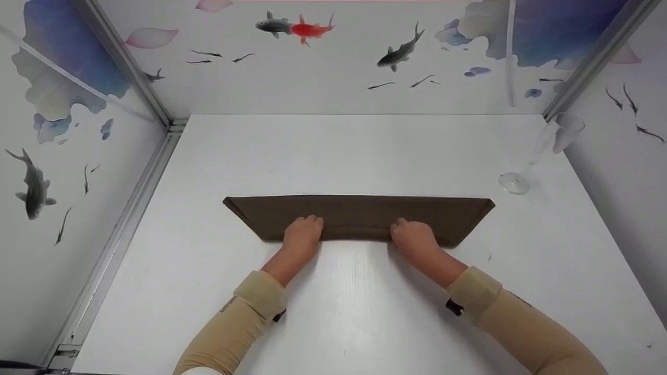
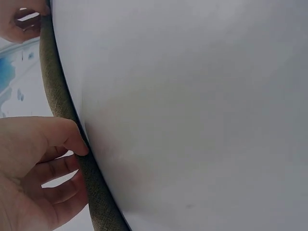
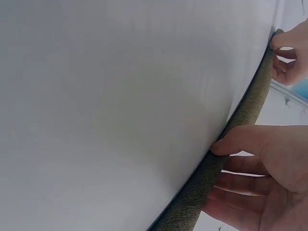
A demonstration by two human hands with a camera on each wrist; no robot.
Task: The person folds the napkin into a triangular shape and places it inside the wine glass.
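A brown piece of woven fabric [image 1: 359, 211], long and flat, lies across the middle of the white table, with slanted ends and dark, thick corners. Its near edge looks folded over or rolled in both wrist views. My left hand [image 1: 304, 233] pinches that edge left of centre, the thumb [image 2: 77, 139] on the near side and the fingers curled behind. To the right of centre, my right hand [image 1: 414, 237] grips the same edge in the same way, thumb [image 3: 224, 147] against the fabric [image 3: 190, 202]. Between the hands the edge bows slightly.
A clear stemmed glass [image 1: 514, 184] stands at the back right of the white table [image 1: 359, 151]. Printed panels with fish and flowers [image 1: 312, 67] enclose the back and both sides, joined by metal rails [image 1: 151, 172].
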